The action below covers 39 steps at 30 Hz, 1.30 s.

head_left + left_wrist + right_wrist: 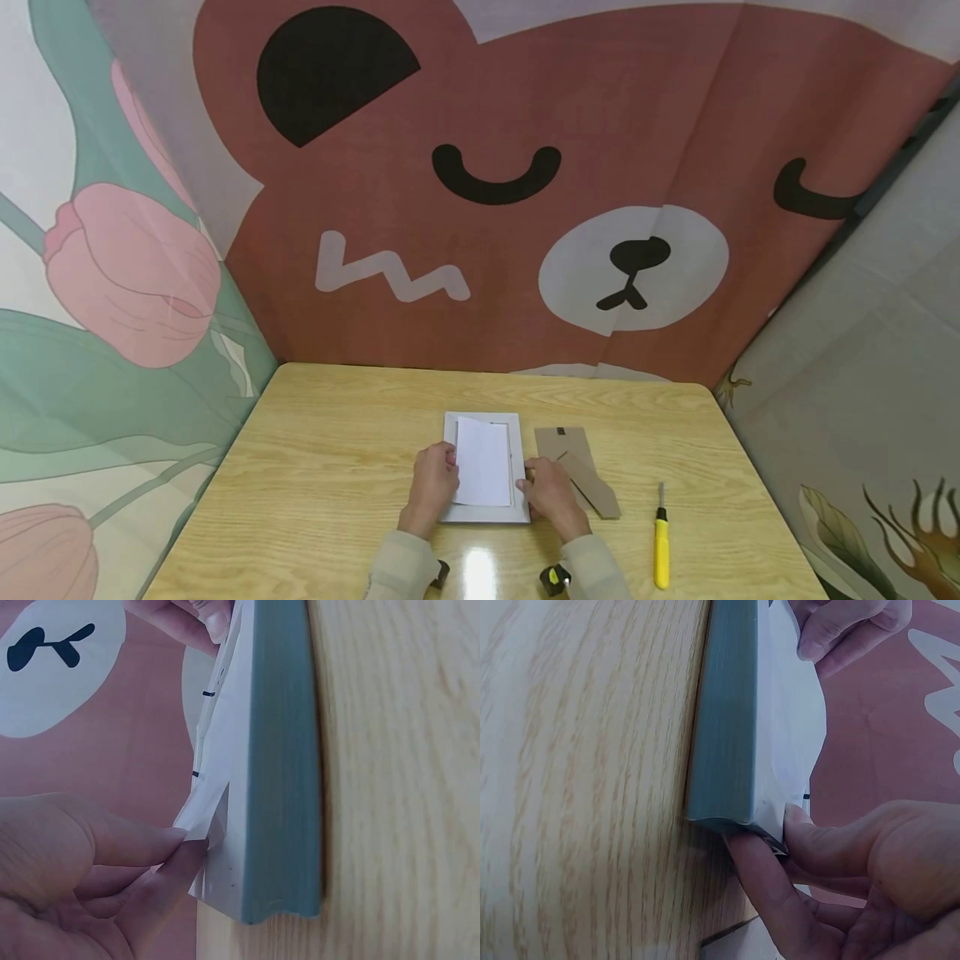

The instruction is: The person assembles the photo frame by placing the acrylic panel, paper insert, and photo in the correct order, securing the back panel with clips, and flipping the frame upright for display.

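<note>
A picture frame (486, 514) lies back side up on the table, its outer side grey-blue in the wrist views. Over its opening is a white sheet of paper (482, 462), slightly askew and partly raised along the left. My left hand (432, 482) pinches the paper's edge between thumb and finger, as the left wrist view shows. At the frame's right side, my right hand (553, 493) grips the frame, thumb on top and a finger under the edge (739, 825). Small dark tabs (208, 694) stand along the frame's inner edge.
A brown backing board (564, 440) with a fold-out stand leg (592, 487) lies right of the frame, partly behind my right hand. Farther right is a yellow-handled screwdriver (662, 542), tip pointing away. Printed cloths (495, 250) hang behind and beside the wooden table (337, 433).
</note>
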{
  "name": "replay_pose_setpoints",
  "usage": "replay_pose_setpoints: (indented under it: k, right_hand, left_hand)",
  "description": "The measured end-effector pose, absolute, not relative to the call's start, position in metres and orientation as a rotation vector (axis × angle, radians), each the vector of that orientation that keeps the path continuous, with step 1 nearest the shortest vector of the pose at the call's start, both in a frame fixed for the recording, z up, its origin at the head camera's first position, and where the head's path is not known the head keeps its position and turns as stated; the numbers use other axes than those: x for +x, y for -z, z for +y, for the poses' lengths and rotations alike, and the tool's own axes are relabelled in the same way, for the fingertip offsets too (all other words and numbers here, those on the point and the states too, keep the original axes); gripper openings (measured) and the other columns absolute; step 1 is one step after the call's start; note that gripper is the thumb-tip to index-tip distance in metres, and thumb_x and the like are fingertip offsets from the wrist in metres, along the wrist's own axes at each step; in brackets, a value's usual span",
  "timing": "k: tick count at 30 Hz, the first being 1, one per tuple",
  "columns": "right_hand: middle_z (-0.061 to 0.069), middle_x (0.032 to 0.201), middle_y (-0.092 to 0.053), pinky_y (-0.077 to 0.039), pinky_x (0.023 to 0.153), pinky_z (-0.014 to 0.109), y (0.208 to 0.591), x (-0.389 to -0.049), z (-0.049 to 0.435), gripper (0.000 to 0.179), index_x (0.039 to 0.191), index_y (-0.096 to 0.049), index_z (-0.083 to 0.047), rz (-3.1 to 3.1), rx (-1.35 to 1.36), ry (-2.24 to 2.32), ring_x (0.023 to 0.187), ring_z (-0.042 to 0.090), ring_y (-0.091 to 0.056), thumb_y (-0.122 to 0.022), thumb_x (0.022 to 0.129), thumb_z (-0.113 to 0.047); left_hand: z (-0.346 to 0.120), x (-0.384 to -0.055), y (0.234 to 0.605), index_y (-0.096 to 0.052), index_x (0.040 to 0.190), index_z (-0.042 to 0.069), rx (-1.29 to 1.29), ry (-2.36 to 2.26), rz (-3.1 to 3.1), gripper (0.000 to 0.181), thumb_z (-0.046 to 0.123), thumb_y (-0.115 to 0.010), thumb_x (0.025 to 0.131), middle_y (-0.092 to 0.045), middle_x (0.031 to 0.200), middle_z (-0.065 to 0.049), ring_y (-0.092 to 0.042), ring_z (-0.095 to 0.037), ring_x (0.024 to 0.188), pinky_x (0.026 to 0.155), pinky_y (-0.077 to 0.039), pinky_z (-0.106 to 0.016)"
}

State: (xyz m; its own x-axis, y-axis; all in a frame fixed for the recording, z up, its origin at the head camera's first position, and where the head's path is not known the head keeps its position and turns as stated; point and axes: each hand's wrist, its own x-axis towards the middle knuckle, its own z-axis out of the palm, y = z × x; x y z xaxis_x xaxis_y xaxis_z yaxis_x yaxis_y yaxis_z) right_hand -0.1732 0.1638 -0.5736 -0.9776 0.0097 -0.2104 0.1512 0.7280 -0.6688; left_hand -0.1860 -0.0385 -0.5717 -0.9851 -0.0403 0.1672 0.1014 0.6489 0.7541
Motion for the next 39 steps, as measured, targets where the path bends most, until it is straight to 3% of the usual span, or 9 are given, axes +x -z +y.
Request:
replay_pose_setpoints:
  k: [22,30,39]
  right_hand:
    - [0.026,0.117,-0.069,-0.051,0.047,0.025,0.5737,-0.1733,0.1632,0.038,0.13,-0.065,0.006,2.74,0.132,1.079,0.055,0.013,-0.06,-0.071,0.095,-0.006]
    - [0.026,0.118,-0.069,-0.052,0.048,0.025,0.573,-0.1733,0.1628,0.037,0.13,-0.066,0.004,2.731,0.146,1.071,0.055,0.013,-0.061,-0.071,0.095,-0.006]
    - [0.027,0.124,-0.067,-0.052,0.048,0.026,0.5734,-0.1734,0.1631,0.037,0.131,-0.065,0.005,2.724,0.149,1.078,0.055,0.013,-0.061,-0.07,0.095,-0.005]
  left_hand:
    - [-0.0372,-0.1855,0.5756,-0.068,0.082,-0.003,-0.014,1.216,-2.74,0.011,-0.013,-0.074,0.078,-0.056,0.067,-0.002,-0.05,-0.014,0.063,0.055,-0.039,-0.024]
    - [-0.0376,-0.1869,0.5784,-0.072,0.099,-0.008,0.0,1.233,-2.735,0.024,-0.008,-0.08,0.077,-0.066,0.071,-0.005,-0.059,-0.015,0.065,0.061,-0.052,-0.031]
    - [-0.0387,-0.1865,0.5792,-0.07,0.104,-0.01,0.006,1.262,-2.715,0.031,-0.009,-0.081,0.075,-0.067,0.069,-0.008,-0.061,-0.015,0.061,0.057,-0.053,-0.031]
